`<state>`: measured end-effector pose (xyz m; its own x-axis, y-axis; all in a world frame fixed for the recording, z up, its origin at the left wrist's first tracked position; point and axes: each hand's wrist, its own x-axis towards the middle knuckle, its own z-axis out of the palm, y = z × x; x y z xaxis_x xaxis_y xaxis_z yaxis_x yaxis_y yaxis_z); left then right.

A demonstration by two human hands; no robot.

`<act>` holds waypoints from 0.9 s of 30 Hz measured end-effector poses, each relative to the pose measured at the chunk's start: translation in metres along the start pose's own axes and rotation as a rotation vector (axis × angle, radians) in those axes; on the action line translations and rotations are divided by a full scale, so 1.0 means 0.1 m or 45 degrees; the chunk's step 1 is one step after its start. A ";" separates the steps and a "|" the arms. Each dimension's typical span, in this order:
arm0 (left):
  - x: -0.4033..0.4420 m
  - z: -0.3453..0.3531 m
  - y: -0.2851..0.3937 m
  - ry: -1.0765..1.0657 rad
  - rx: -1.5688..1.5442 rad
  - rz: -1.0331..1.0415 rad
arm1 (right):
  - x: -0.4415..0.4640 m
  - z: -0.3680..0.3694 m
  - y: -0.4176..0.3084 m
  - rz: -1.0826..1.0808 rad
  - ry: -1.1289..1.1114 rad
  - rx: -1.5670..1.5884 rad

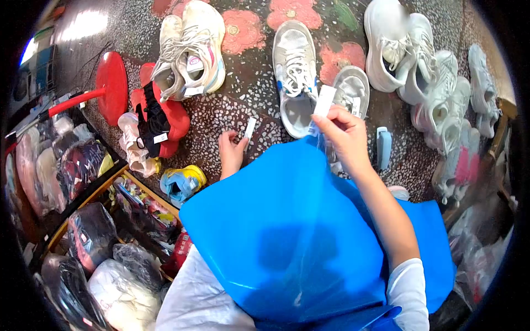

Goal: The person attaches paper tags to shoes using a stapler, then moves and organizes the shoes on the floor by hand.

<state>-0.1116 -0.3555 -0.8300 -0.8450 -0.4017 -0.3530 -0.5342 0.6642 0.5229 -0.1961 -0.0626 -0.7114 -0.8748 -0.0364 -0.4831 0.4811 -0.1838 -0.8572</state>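
Observation:
My right hand (pixel 348 135) pinches a white paper label (pixel 326 100) between thumb and fingers. It is above a pair of grey-white sneakers, partly covering the opening of the left one (pixel 294 71) and the lower part of the right one (pixel 353 88). A small white label (pixel 250 128) with faint print is at the fingertips of my left hand (pixel 232 151), which is closed in a pinch over the speckled floor. A blue apron (pixel 287 204) spreads across my lap and hides part of my left arm.
White sneakers (pixel 190 47) stand ahead on the left, with a red-and-black pair (pixel 160 118) and blue-yellow shoes (pixel 182 182) nearer. More white shoes (pixel 386 44) line the right, above a light-blue brush-like object (pixel 383 148). Bagged shoes (pixel 91 237) fill wooden-edged bins at left.

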 end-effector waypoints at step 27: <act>0.61 -0.22 1.54 -0.314 -0.309 0.503 | -0.15 -1.10 0.24 0.007 0.500 0.655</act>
<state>-0.2459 -0.2915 -0.7544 -0.9680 0.0300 -0.2492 -0.1906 0.5581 0.8076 -0.1652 0.0412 -0.7446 -0.7392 0.3054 -0.6003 0.3114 -0.6354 -0.7067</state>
